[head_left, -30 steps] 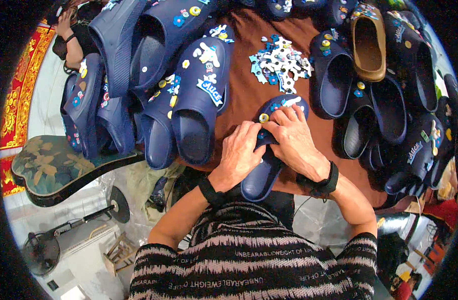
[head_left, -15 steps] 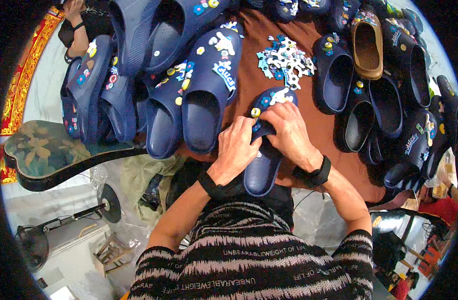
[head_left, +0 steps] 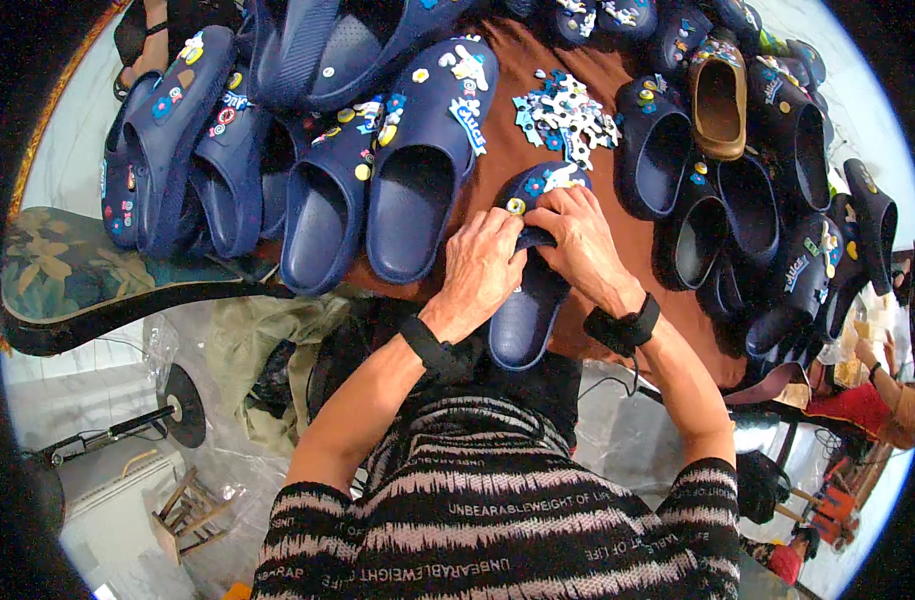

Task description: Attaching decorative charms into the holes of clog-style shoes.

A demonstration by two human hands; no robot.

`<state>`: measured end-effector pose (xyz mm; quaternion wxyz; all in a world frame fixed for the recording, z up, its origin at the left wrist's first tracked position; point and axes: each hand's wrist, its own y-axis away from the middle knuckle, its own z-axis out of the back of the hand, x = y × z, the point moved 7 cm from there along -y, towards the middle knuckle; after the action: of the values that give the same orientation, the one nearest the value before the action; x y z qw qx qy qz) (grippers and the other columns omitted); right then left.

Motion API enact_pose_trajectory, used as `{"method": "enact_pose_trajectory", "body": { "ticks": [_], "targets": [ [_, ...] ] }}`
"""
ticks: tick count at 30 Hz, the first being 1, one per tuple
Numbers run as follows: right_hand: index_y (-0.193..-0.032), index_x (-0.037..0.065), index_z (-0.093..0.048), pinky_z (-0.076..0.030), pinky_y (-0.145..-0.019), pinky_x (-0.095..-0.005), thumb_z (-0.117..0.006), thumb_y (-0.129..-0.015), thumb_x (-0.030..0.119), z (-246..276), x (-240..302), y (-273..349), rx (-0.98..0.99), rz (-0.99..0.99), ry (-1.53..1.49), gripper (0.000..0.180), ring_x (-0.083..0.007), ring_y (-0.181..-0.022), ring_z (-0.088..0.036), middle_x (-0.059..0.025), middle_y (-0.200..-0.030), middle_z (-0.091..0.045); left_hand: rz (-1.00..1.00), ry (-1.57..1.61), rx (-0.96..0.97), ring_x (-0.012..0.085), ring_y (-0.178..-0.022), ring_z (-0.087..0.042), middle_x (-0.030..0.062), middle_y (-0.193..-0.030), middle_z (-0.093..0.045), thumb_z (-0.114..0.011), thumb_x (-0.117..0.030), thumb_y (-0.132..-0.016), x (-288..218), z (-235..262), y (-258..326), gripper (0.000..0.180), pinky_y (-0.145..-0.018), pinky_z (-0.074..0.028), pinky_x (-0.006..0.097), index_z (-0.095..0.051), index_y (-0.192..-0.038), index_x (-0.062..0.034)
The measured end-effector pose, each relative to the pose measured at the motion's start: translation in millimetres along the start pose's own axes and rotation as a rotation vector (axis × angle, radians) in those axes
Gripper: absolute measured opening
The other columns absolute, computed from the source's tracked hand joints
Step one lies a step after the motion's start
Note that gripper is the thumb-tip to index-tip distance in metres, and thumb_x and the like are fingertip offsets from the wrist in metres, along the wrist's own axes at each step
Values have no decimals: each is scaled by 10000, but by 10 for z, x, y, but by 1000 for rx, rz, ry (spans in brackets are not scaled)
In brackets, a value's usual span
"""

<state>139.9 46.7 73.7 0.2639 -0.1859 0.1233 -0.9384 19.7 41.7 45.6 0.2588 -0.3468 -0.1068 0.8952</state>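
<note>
head view: what do the two hands have between them?

a navy moulded clog with a rounded toe, held before the body, toe pointing away over the brown cloth and heel toward the lap.

how does the left hand stand?

fingers bent, gripping the left side of the clog's upper, beside a small round yellow charm.

and the right hand?

curled over the upper's right side, grasping it just beside a white figure-shaped charm. i can't tell whether a small piece is pinched underneath; the fingers hide it.

anything else on that toe?

a blue flower-shaped charm, left of the white one.

what lies beyond it?

a loose heap of white and blue flat charms on the cloth, just past the toe.

and to the sides?

on the left, a large navy clog with bright charms, among others like it; on the right, more dark clogs and a tan clog with a brown inside.

farther out?

a green floral-patterned panel with a dark edge at the left, and a small wooden stool down on the floor.
</note>
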Motion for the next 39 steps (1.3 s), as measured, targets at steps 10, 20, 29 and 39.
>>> {"method": "enact_pose_trajectory", "body": {
  "ticks": [10,20,29,39],
  "targets": [
    [-1022,91,-703,-425,-976,-431,-770,-653,61,-68,-86,14,-5,-48,-55,377,-323,-1070,-559,-94,-1032,-620,154,153,-79,365,-1051,-601,155,-1094,-607,-759,-94,-772,115,-57,74,339,-891,-505,460,-608,-1062,-5],
    [-1112,120,-716,-411,-992,-454,-772,-671,77,-21,-30,-51,72,12,-24,446,-299,-1102,-563,-76,-1048,-634,280,329,-92,363,-1055,-617,150,-1095,-623,-779,-93,-753,195,-37,89,395,-925,-507,446,-589,-1091,-13],
    [-1119,121,-716,-376,-1034,-493,-779,-698,118,-98,-68,-30,189,46,46,426,-302,-1129,-556,-75,-1099,-622,55,138,-109,357,-1006,-604,147,-1047,-617,-739,-16,-723,63,-53,74,320,-875,-508,445,-598,-1011,-13],
    [-1198,88,-658,-406,-1025,-467,-799,-683,152,-19,-127,-10,139,-2,-164,537,-343,-1155,-536,-111,-1135,-605,172,251,-90,367,-1054,-585,164,-1097,-583,-706,19,-740,83,-54,78,385,-926,-486,446,-552,-1093,-3]
  ]
}}
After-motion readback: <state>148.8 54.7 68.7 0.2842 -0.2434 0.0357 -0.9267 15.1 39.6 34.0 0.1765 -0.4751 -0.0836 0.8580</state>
